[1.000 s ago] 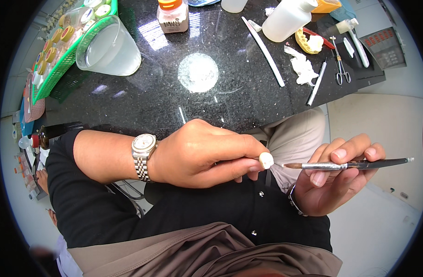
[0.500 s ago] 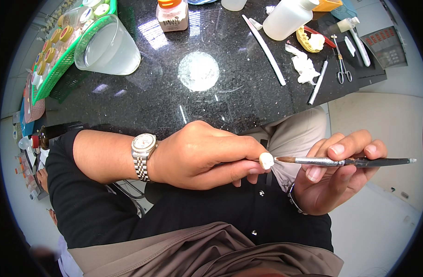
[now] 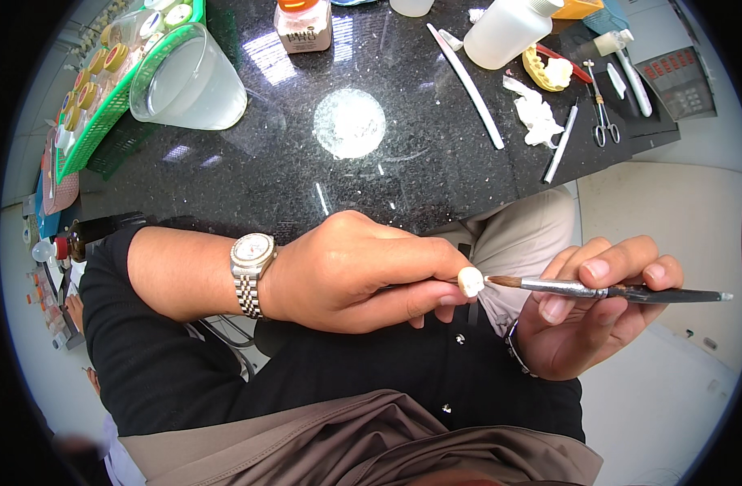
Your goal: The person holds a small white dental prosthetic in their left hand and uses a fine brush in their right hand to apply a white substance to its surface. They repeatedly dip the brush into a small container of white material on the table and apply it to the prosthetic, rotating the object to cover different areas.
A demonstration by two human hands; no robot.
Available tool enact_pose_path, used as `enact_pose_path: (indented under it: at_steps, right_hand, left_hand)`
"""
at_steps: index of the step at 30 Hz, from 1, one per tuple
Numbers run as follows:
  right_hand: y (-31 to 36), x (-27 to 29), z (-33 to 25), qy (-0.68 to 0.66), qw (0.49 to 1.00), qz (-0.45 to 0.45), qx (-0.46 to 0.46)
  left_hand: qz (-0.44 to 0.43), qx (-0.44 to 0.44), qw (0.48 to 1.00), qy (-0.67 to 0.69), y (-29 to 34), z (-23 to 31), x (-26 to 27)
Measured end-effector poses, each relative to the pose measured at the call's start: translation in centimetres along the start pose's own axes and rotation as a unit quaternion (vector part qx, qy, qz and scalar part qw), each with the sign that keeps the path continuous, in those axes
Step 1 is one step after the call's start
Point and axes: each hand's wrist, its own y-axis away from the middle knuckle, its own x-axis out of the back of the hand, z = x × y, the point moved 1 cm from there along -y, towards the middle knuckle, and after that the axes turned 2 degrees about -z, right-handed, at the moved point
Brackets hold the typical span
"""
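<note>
My left hand (image 3: pixel 371 275) is closed, pinching a small cream-white tooth-shaped piece (image 3: pixel 471 282) at the tips of its thumb and index finger. A thin stem seems to run from the piece back between those fingers, mostly hidden. My right hand (image 3: pixel 602 304) grips a fine paintbrush (image 3: pixel 561 286) with a brown pointed tip, silver ferrule and dark handle. The brush lies nearly level, its tip at the right side of the tooth-shaped piece, touching or almost touching it. Both hands are in the air in front of the table's near edge.
On the black speckled table (image 3: pixel 266 178) stand a plastic cup of cloudy liquid (image 3: pixel 193 89), a green basket of jars (image 3: pixel 100 134), an orange-capped jar (image 3: pixel 304 28) and a white bottle (image 3: pixel 505 36). Right of them lie a yellow dental model (image 3: pixel 541 71), crumpled tissue (image 3: pixel 535 113) and scissors-like forceps (image 3: pixel 602 113).
The brush's handle end has dipped a little, so the brush tilts slightly more. My right fingers have shifted slightly with it; the left hand keeps hold of the piece, almost still.
</note>
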Motion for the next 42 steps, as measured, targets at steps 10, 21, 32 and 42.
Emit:
enact_pose_path:
  at_steps: [10,21,32,42]
  right_hand:
    - [0.11,0.18,0.31,0.038,0.999,0.002,0.015]
    - [-0.09,0.21,0.18,0.079,0.996,-0.017,0.04]
    - [0.01,0.04,-0.42,0.112,0.993,-0.023,0.032]
    - [0.02,-0.08,-0.52,0.104,0.994,-0.03,0.028]
  left_hand:
    - [0.011,0.01,1.0,0.009,0.08,-0.1,-0.15]
    - [0.015,0.008,1.0,0.004,0.05,-0.11,-0.18]
    - [0.014,0.002,1.0,0.004,-0.03,-0.24,-0.2]
    - [0.009,-0.003,1.0,-0.001,-0.01,-0.23,-0.12]
